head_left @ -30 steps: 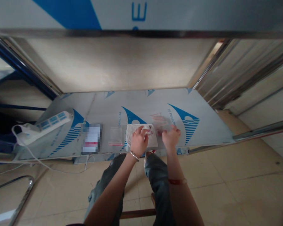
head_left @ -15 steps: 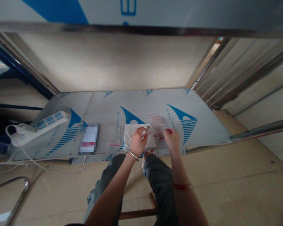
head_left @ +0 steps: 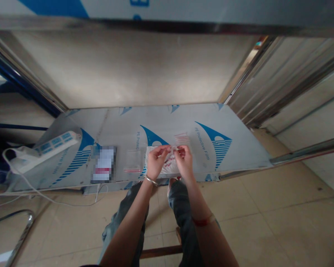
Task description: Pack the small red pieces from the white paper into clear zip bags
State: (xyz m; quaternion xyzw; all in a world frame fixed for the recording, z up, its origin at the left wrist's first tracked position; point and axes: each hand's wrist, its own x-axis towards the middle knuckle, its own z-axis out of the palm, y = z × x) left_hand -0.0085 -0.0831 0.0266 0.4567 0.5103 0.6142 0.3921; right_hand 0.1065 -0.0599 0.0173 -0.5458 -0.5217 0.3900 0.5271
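My left hand (head_left: pixel 156 161) and my right hand (head_left: pixel 184 161) are close together over a white plastic-wrapped block (head_left: pixel 151 152) near the table's front edge. The fingers of both are pinched at what looks like the top of a small clear plastic bag (head_left: pixel 172 158). Red bits show between and below the hands; whether all of them are inside the bag I cannot tell. Just beyond my right hand lies a stack of clear zip bags (head_left: pixel 182 139) with red seal lines. Another clear zip bag (head_left: pixel 133 160) lies flat left of the block.
A phone (head_left: pixel 103 164) with a blurred screen lies to the left on the film-covered metal table (head_left: pixel 114 122). Farther left are a white power strip (head_left: pixel 57 142) and its cable (head_left: pixel 39 193). A metal shelf edge (head_left: pixel 167 26) crosses above.
My right hand has moved left from beside the block to meet my left hand. My left hand has shifted slightly left. Red bits formerly right of the block now show between the hands.
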